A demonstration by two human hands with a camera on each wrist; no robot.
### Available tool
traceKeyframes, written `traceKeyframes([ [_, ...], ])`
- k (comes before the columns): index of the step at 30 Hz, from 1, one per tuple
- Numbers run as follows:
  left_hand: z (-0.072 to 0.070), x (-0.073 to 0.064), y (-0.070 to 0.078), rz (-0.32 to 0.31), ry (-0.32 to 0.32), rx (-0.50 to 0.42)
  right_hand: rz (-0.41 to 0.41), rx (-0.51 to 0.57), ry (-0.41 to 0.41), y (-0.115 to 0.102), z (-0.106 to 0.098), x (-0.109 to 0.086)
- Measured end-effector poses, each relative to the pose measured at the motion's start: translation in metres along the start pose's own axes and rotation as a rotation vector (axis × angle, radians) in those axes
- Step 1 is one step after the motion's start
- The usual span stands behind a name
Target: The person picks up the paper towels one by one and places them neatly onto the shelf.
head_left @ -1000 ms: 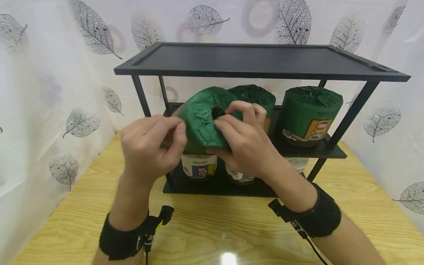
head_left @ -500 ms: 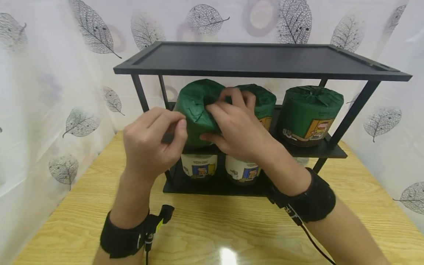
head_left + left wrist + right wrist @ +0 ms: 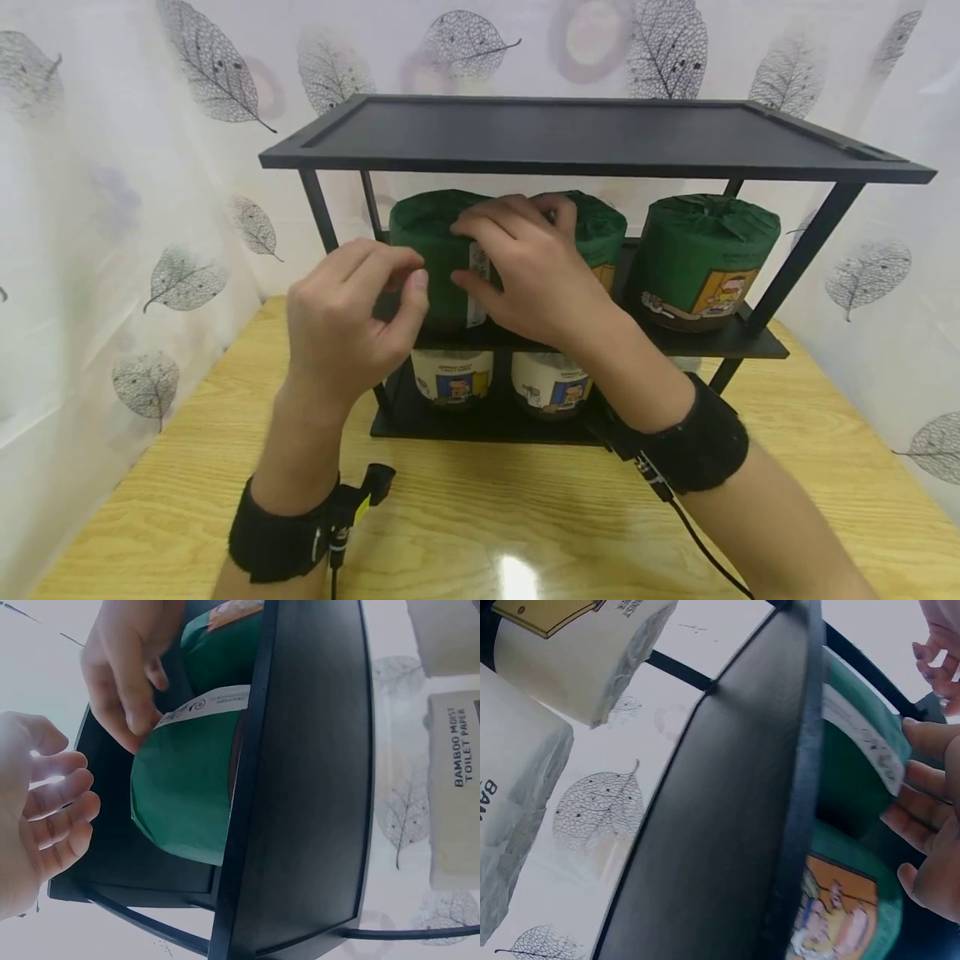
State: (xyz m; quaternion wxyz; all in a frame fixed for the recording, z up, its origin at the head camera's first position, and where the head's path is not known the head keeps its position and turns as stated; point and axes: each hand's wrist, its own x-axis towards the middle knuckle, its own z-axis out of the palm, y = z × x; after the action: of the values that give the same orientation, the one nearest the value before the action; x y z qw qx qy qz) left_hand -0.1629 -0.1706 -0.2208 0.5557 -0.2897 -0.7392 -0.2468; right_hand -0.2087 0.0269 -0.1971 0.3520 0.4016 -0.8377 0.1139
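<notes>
A toilet roll in green wrapping [image 3: 427, 267] stands upright at the left of the rack's middle shelf. My right hand [image 3: 525, 267] touches the right side of this roll, fingers spread and slightly bent. In the right wrist view, the fingertips lie along the roll's edge by a white label strip [image 3: 866, 739]. My left hand [image 3: 348, 308] is just left of the roll, fingers loosely curled with nothing between them. The left wrist view shows that hand [image 3: 56, 802] apart from the roll [image 3: 184, 784].
Two more green toilet rolls, one in the middle [image 3: 600, 229] and one at the right [image 3: 701, 262], share the shelf. White-wrapped rolls [image 3: 452, 375] stand on the level below. The rack's black top board [image 3: 555, 133] overhangs the hands. A wooden table [image 3: 450, 508] lies beneath.
The left green roll has gone from tilted toward me to upright on the shelf and moved left. My right hand moved left with it, and its fingers loosened. The left hand barely shifted.
</notes>
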Motion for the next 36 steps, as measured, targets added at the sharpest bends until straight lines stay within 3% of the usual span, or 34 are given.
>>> traceKeyframes([
  [5,0.010,0.002,0.001,0.015,-0.037,0.010,-0.100,0.059,0.201,0.005,-0.022,-0.023],
  [8,0.019,0.001,0.001,0.033,-0.076,0.035,-0.109,0.124,0.360,0.009,-0.036,-0.040],
  [14,0.036,-0.004,-0.001,0.068,-0.154,0.102,-0.005,0.252,0.840,0.030,-0.054,-0.075],
  [17,0.041,-0.006,-0.003,0.069,-0.167,0.123,0.109,0.230,0.969,0.045,-0.062,-0.093],
  [22,0.045,-0.010,-0.005,0.060,-0.182,0.138,0.337,0.097,0.993,0.069,-0.075,-0.121],
  [26,0.047,-0.012,-0.004,0.051,-0.209,0.148,0.475,0.006,0.981,0.087,-0.081,-0.133],
  [36,0.049,-0.013,-0.006,0.052,-0.219,0.156,0.656,-0.079,0.839,0.108,-0.087,-0.150],
])
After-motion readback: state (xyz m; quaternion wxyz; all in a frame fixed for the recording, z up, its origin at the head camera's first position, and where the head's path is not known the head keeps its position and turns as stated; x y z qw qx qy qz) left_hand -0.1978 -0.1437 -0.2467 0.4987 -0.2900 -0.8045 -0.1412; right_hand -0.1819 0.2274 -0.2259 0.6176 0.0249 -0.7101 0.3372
